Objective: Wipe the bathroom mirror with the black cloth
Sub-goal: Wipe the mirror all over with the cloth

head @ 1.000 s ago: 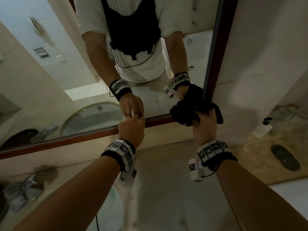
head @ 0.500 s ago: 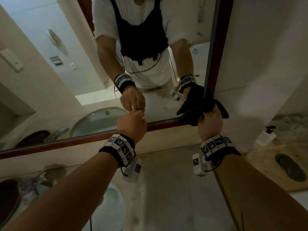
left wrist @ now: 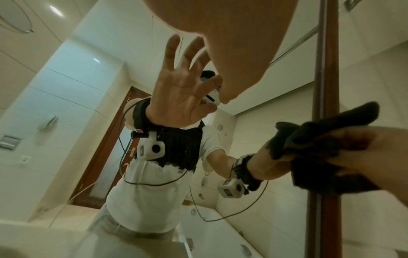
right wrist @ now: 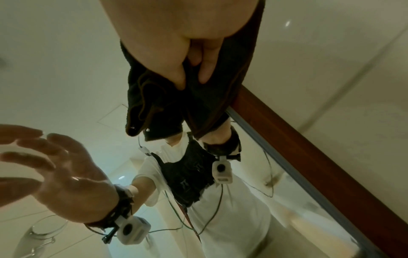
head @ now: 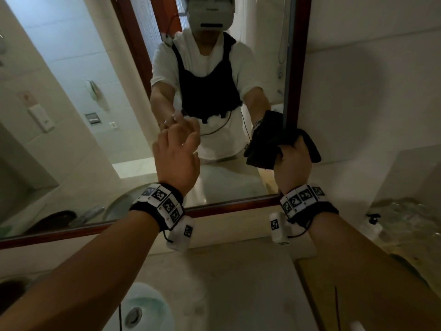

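Observation:
The bathroom mirror has a dark red wooden frame. My right hand grips the bunched black cloth against the glass at the mirror's right edge, where the cloth overlaps the frame. In the right wrist view my fingers press into the black cloth beside the frame. My left hand is raised to the glass, empty, fingers spread, its fingertips meeting their reflection. From the left wrist, the cloth shows at the right.
A white sink basin lies below my left forearm, set in a pale counter. A pump bottle stands at the right on a wet ledge. The tiled wall adjoins the mirror's right frame.
My left hand opened from a curled fist by the bottom frame and rose onto the glass. My right hand moved the cloth up along the right frame. The head view tilted upward.

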Action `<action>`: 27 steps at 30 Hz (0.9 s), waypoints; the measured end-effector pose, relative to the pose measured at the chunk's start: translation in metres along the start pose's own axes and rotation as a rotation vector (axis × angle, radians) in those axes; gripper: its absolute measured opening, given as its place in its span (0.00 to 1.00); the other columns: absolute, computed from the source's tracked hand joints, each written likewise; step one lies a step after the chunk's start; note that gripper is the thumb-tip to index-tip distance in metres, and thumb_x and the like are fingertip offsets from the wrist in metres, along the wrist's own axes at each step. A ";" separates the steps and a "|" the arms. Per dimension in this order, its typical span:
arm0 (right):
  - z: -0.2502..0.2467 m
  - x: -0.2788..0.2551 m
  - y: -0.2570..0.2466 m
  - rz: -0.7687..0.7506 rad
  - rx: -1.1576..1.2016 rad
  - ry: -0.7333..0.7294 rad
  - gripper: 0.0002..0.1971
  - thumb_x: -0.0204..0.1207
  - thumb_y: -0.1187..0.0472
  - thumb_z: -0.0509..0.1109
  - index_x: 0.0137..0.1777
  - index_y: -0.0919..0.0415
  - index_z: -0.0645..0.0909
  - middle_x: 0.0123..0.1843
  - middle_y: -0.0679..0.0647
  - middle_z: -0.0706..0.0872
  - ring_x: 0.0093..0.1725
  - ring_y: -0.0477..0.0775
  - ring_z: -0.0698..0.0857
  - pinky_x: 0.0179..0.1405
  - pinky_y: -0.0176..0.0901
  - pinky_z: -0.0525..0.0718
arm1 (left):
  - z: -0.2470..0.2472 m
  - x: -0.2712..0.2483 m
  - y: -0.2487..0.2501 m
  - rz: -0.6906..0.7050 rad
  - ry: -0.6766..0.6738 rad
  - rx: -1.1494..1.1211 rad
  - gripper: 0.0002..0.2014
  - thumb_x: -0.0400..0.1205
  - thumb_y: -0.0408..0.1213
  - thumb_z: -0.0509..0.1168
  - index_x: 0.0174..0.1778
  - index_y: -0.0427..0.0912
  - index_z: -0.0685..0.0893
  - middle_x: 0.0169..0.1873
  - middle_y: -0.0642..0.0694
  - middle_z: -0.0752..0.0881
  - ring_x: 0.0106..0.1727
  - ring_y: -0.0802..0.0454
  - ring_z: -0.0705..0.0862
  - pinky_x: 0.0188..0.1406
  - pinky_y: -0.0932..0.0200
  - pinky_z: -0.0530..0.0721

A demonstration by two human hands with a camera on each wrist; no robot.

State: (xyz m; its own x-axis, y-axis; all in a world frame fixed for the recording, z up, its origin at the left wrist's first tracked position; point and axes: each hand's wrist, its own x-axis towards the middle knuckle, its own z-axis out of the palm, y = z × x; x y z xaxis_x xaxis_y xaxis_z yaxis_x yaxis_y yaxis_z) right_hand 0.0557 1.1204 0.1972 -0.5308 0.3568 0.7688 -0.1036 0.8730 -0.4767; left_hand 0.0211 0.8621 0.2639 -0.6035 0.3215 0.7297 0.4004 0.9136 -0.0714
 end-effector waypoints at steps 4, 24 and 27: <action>-0.012 0.025 -0.015 0.010 0.014 0.005 0.15 0.77 0.60 0.62 0.55 0.66 0.86 0.62 0.69 0.81 0.55 0.70 0.83 0.52 0.55 0.86 | -0.004 0.010 -0.004 0.026 0.048 0.038 0.29 0.74 0.48 0.70 0.73 0.55 0.77 0.74 0.40 0.71 0.74 0.35 0.65 0.70 0.38 0.64; 0.009 -0.006 0.004 0.080 -0.056 -0.069 0.14 0.82 0.59 0.63 0.61 0.66 0.83 0.63 0.67 0.83 0.59 0.66 0.83 0.58 0.54 0.82 | 0.028 0.005 -0.020 0.077 0.133 0.110 0.33 0.79 0.60 0.65 0.81 0.58 0.69 0.79 0.40 0.68 0.79 0.38 0.62 0.77 0.32 0.55; 0.020 -0.038 0.020 0.115 -0.068 -0.156 0.17 0.83 0.57 0.59 0.59 0.69 0.83 0.60 0.69 0.84 0.57 0.68 0.83 0.57 0.55 0.83 | 0.032 0.004 -0.021 0.087 0.156 0.114 0.33 0.79 0.61 0.65 0.81 0.58 0.69 0.79 0.39 0.68 0.79 0.38 0.62 0.77 0.30 0.57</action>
State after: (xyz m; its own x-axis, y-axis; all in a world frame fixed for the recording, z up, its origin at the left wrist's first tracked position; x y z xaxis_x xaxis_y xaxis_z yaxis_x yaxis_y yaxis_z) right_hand 0.0571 1.1176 0.1504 -0.6603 0.4042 0.6329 0.0197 0.8519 -0.5234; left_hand -0.0117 0.8525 0.2471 -0.4521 0.3661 0.8133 0.3607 0.9090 -0.2087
